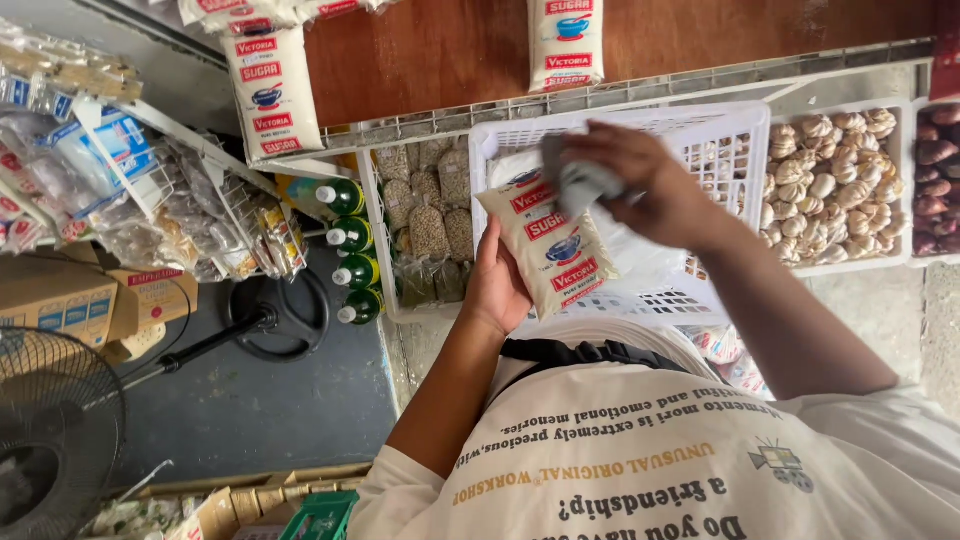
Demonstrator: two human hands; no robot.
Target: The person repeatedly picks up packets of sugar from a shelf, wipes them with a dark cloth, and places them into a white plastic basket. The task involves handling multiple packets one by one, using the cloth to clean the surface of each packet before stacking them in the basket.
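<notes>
At a shop shelf, a person holds a white plastic packet with red labels [548,245] over a white slatted plastic crate [735,135].

From the left: a black wire fan [50,430], brown cardboard boxes [70,300], a wire rack of clear-wrapped goods [170,205], then a row of green bottles with white caps [348,250] beside small bags of grey-green beans [428,215]. The left hand [497,285] cups the packet from below, fingers curled round its edge. The right hand [640,180], above it, is closed on a grey cloth [580,180] pressed against the packet's top. Further right, a tray of garlic bulbs [835,180].
</notes>
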